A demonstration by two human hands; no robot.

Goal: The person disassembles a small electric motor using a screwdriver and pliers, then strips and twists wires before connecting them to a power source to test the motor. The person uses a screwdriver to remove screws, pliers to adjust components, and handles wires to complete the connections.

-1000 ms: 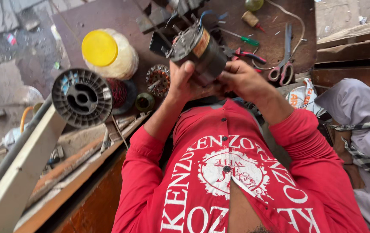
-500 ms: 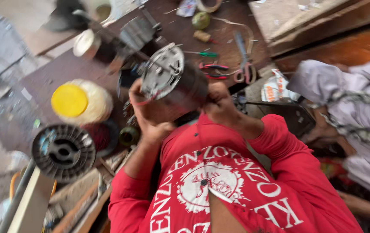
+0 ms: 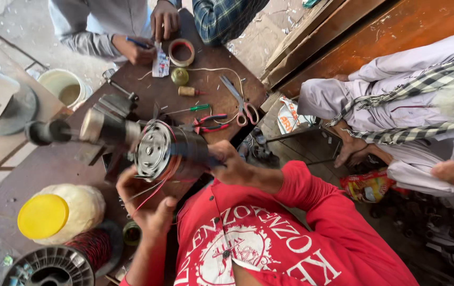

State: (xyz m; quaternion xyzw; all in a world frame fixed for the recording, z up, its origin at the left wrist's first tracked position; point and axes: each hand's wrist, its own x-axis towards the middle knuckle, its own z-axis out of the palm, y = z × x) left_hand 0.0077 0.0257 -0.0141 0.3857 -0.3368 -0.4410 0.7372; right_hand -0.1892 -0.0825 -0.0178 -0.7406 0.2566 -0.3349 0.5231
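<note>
I hold a black cylindrical motor with a silver end cap over the brown workbench. My right hand grips the motor's black body from the right. My left hand curls under the silver end, and thin red wires from the motor run across its fingers. Both of my sleeves are red.
A metal winding fixture stands just left of the motor. A yellow-lidded jar and a spool of red wire sit at lower left. Scissors, red pliers, a green screwdriver and a tape roll lie beyond. Another person's hands rest at the far edge; a person in white sits on the right.
The view has swung toward the far end of the bench. The motor has turned and dropped lower, its silver end now facing left. My left hand has slid beneath it.
</note>
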